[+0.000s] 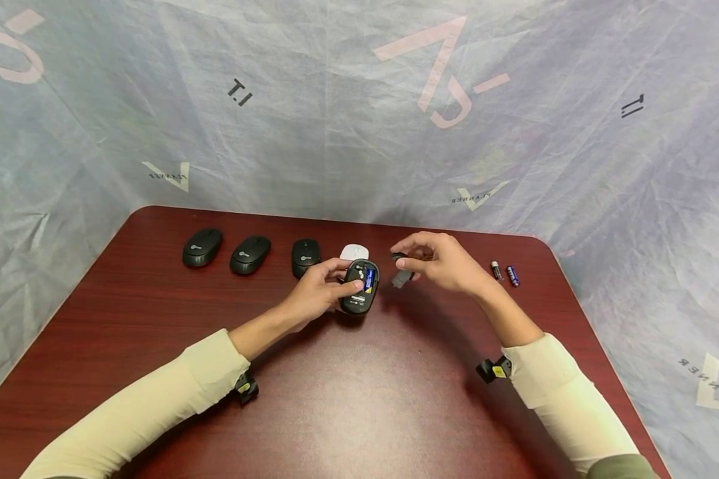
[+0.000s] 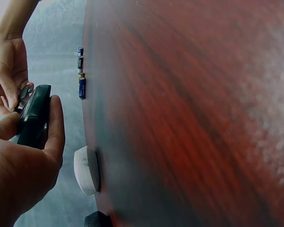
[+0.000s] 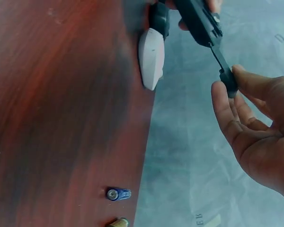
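My left hand (image 1: 311,293) holds a black computer mouse (image 1: 353,305) with its underside turned up, thumb across the bottom face. Its battery compartment is uncovered, and a blue battery (image 1: 369,278) lies inside. Just to the right, my right hand (image 1: 442,261) pinches a dark battery cover (image 1: 402,279) between thumb and fingers. In the right wrist view the cover (image 3: 229,83) points its thin end toward the mouse (image 3: 197,22), overlapping its edge there. The left wrist view shows the mouse (image 2: 36,116) edge-on, gripped between thumb and fingers.
Behind my left hand stands a white mouse (image 1: 353,251). Three black mice, (image 1: 305,255) among them, form a row to the left. At the right lie a dark battery (image 1: 496,269) and a blue battery (image 1: 512,276). A printed grey sheet (image 1: 326,133) hangs behind the red-brown table (image 1: 359,392).
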`<control>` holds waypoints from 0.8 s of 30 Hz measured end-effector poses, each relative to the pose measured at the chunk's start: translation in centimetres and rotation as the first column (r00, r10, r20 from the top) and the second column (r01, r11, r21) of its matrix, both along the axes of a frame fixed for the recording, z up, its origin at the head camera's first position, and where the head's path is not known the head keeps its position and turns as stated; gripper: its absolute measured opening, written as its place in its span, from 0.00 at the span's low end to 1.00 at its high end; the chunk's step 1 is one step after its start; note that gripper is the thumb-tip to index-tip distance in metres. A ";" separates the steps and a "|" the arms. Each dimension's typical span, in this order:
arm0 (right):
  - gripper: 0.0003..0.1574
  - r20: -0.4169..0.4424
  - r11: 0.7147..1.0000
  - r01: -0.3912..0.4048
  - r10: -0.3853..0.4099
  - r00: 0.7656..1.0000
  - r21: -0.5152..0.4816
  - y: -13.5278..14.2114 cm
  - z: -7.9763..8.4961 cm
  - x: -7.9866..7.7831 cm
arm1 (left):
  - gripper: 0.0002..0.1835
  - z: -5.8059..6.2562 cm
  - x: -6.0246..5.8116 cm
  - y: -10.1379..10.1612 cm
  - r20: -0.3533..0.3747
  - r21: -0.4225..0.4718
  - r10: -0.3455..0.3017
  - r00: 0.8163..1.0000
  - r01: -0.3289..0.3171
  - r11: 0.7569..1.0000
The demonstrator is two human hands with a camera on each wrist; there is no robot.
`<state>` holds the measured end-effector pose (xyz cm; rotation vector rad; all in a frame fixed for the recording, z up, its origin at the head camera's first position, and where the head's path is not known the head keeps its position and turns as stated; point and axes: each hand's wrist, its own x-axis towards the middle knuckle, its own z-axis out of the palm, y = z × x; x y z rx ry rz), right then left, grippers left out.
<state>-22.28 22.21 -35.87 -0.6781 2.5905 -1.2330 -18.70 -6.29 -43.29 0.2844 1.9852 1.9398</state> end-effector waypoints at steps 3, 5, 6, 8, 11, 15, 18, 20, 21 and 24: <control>0.17 0.006 1.000 -0.016 0.016 1.000 -0.007 -0.3 0.5 -0.2 | 0.28 0.0 0.0 0.0 0.002 0.002 -0.007 1.000 0.007 1.000; 0.18 0.007 0.999 -0.029 0.029 1.000 -0.017 -0.6 0.7 -0.3 | 0.28 0.0 0.0 0.1 0.003 0.005 -0.012 1.000 0.012 1.000; 0.18 0.007 0.999 -0.036 0.036 0.999 -0.020 -0.8 0.8 -0.3 | 0.28 0.0 -0.1 0.1 0.004 0.007 -0.015 1.000 0.015 1.000; 0.18 0.008 0.998 -0.049 0.049 0.999 -0.032 -1.2 1.0 -0.4 | 0.28 0.0 -0.1 0.1 0.005 0.008 -0.021 1.000 0.021 1.000; 0.18 0.008 0.997 -0.067 0.067 0.998 -0.048 -1.9 1.3 -0.4 | 0.27 0.0 -0.1 0.1 0.005 0.003 -0.029 1.000 0.029 1.000; 0.17 0.006 0.994 -0.091 0.091 0.996 -0.054 -2.9 1.2 -0.4 | 0.26 0.1 0.0 0.1 0.002 -0.009 -0.038 0.999 0.038 0.999; 0.17 0.002 0.994 -0.097 0.098 0.995 -0.049 -3.4 0.9 -0.4 | 0.27 0.1 0.0 0.2 0.001 -0.007 -0.043 0.999 0.043 0.999; 0.16 -0.004 0.995 -0.094 0.093 0.996 -0.043 -3.6 0.8 -0.5 | 0.27 0.1 0.0 0.3 -0.002 -0.007 -0.048 0.999 0.048 0.999; 0.17 -0.007 0.995 -0.091 0.091 0.996 -0.040 -3.6 0.7 -0.5 | 0.28 0.1 -0.1 0.3 -0.004 -0.006 -0.053 0.999 0.053 0.999; 0.16 -0.016 0.996 -0.082 0.082 0.996 -0.025 -3.6 0.5 -0.7 | 0.28 0.1 -0.1 0.4 -0.012 -0.012 -0.068 0.998 0.067 0.998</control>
